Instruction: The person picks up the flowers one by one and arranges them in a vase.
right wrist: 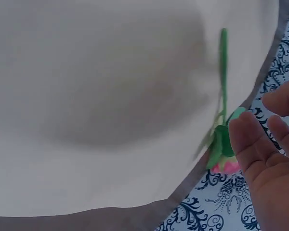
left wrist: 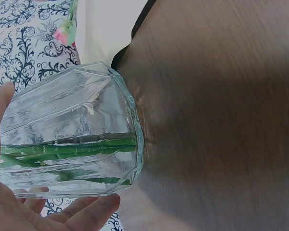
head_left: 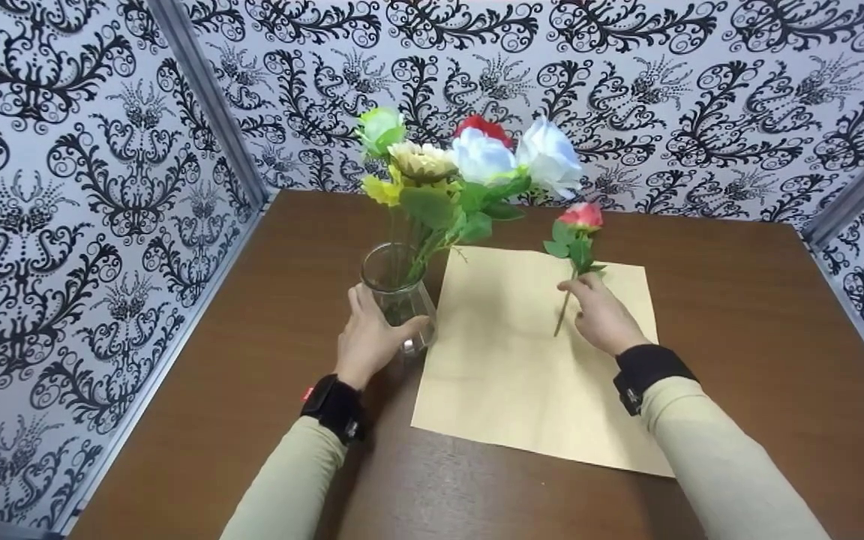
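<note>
A clear glass vase stands left of the paper, holding a bunch of artificial flowers in white, red, green, yellow and cream. My left hand grips the vase from the near left, thumb on one side and fingers on the other. Green stems show through the glass in the left wrist view. A single pink-red rose with green leaves lies at the paper's far edge, stem toward me. Over its stem reaches my right hand. In the right wrist view, the thumb and fingers are parted beside the rose's leaves.
A sheet of tan paper lies on the brown wooden table. Black-and-white patterned panels stand behind and at both sides, with grey metal posts at the corners.
</note>
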Available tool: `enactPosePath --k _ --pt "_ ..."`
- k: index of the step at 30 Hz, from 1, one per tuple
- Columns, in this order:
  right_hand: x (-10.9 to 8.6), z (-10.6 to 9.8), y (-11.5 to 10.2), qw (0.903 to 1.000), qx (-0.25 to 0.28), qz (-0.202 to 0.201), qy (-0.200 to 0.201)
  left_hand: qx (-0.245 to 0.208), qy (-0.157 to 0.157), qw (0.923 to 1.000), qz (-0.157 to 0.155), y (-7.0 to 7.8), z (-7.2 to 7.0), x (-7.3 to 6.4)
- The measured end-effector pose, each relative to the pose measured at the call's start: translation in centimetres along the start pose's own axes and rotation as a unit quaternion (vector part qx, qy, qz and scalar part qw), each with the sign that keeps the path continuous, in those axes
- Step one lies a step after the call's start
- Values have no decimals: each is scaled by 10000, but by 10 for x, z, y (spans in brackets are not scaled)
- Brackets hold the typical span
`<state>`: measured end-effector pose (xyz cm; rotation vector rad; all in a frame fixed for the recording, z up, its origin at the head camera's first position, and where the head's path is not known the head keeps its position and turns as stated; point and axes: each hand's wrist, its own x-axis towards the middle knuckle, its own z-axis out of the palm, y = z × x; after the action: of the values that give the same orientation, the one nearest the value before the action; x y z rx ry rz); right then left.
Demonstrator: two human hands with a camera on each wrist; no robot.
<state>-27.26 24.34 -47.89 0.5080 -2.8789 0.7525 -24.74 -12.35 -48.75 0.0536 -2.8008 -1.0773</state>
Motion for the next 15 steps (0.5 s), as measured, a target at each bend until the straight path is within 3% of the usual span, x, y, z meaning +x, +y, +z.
enactPosePath --k 5,15 --pt "-11 11 12 9977 -560 -383 45 -2 11 10000 -21 0 1 0" --pt "-21 25 21 9948 -909 -438 -131 -26 38 10000 -72 0 0 0"
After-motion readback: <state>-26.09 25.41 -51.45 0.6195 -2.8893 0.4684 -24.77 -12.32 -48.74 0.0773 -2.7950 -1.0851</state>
